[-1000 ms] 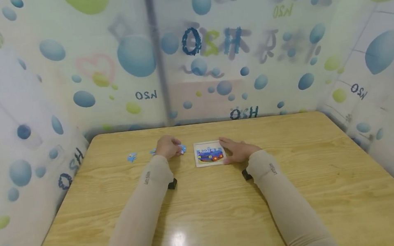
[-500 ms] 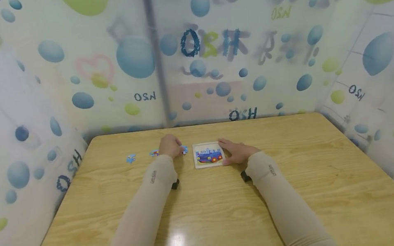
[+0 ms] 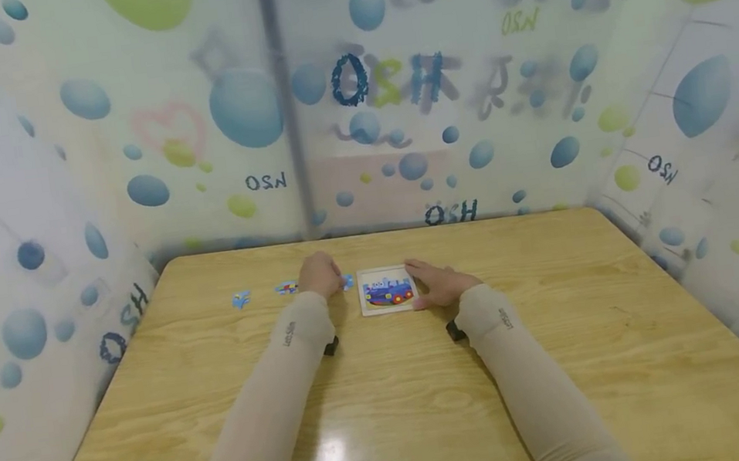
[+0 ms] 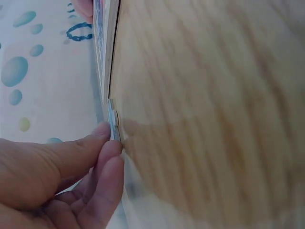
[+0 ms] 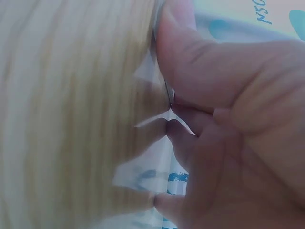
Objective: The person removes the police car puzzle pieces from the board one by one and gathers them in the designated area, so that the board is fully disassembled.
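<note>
A square puzzle board (image 3: pixel 385 271) with a pale frame and a blue boat-like cartoon picture lies flat toward the far side of the table. Just left of it, my left hand (image 3: pixel 319 274) pinches a thin light-blue puzzle piece (image 4: pixel 115 125) between thumb and fingertip, low at the tabletop by the board's edge. The hand covers part of that piece in the head view. My right hand (image 3: pixel 442 283) holds the board's right side, thumb at the near corner and fingers at the far one. In the right wrist view, several fingertips (image 5: pixel 162 200) touch the table.
Left of my left hand lie a red, yellow and blue puzzle piece (image 3: pixel 287 288) and a light-blue piece (image 3: pixel 241 299). The wooden table (image 3: pixel 405 397) ends at the back by a wall covering (image 3: pixel 398 125) printed with blue and green drops.
My left hand has shifted slightly right with its puzzle piece, closer to the board, uncovering more of the multicoloured piece. The right hand stays at the board. The head view has panned slightly.
</note>
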`<state>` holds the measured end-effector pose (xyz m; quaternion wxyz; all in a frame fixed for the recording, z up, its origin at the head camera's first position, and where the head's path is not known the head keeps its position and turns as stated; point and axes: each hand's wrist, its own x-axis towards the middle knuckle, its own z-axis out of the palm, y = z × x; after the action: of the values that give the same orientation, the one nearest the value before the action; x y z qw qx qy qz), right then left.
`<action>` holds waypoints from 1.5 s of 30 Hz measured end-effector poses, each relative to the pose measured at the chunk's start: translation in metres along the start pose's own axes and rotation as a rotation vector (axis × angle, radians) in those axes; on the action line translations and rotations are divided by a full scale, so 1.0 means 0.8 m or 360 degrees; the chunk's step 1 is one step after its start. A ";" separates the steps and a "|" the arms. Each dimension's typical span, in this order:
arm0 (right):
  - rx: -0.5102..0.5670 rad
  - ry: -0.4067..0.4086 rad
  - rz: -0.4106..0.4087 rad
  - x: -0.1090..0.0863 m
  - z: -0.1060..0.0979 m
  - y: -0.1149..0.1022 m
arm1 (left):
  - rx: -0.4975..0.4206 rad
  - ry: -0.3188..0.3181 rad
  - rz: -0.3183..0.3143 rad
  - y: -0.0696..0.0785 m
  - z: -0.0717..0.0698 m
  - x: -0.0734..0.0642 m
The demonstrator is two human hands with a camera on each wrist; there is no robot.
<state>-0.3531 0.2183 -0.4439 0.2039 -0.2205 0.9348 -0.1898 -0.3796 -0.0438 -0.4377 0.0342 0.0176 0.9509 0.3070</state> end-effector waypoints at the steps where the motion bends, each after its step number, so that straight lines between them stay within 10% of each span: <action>1: 0.0000 -0.0001 0.0003 0.001 0.000 0.000 | -0.0002 0.0004 -0.0003 0.000 -0.001 -0.002; 19: 0.0022 0.0004 0.0060 0.001 0.000 0.009 | 0.0089 -0.0322 0.0358 0.017 0.014 -0.020; 45: -0.0179 -0.0016 0.0010 0.008 0.008 -0.017 | 0.0223 -0.0517 0.0399 0.014 0.014 -0.020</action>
<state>-0.3509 0.2026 -0.4450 0.1965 -0.2296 0.9436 -0.1352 -0.3625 -0.0294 -0.4393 0.1473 0.1873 0.9423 0.2351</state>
